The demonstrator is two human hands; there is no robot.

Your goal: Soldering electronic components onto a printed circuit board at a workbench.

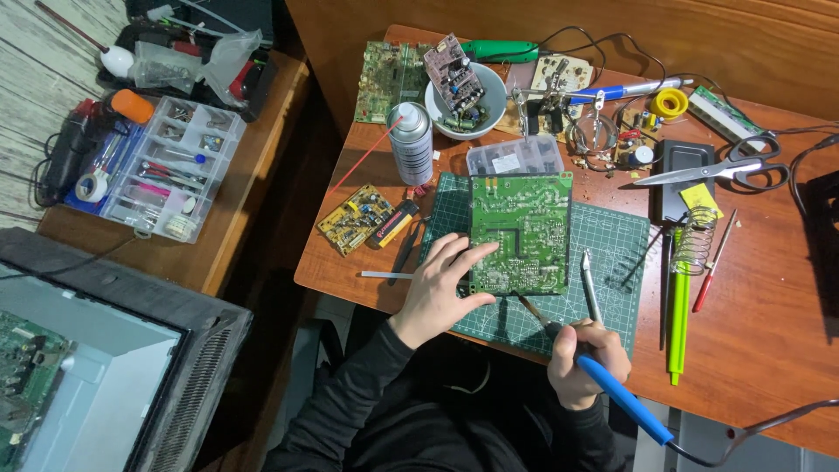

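Note:
A green circuit board [520, 232] lies solder side up on a green cutting mat [612, 253]. My left hand [441, 284] rests on the board's lower left corner, fingers spread across it. In my right hand [585, 363] is a blue-handled soldering iron [612, 385]; its tip [527, 306] points up-left and sits just below the board's bottom edge. Metal tweezers [592, 284] lie on the mat to the right of the board.
A spray can [411, 144], a white bowl with a small board [465, 98], scissors [725, 166], a coiled iron stand [695, 240], a yellow circuit board [357, 218] and a clear parts box [514, 157] crowd the wooden table. A parts organiser [170, 166] sits on the left bench.

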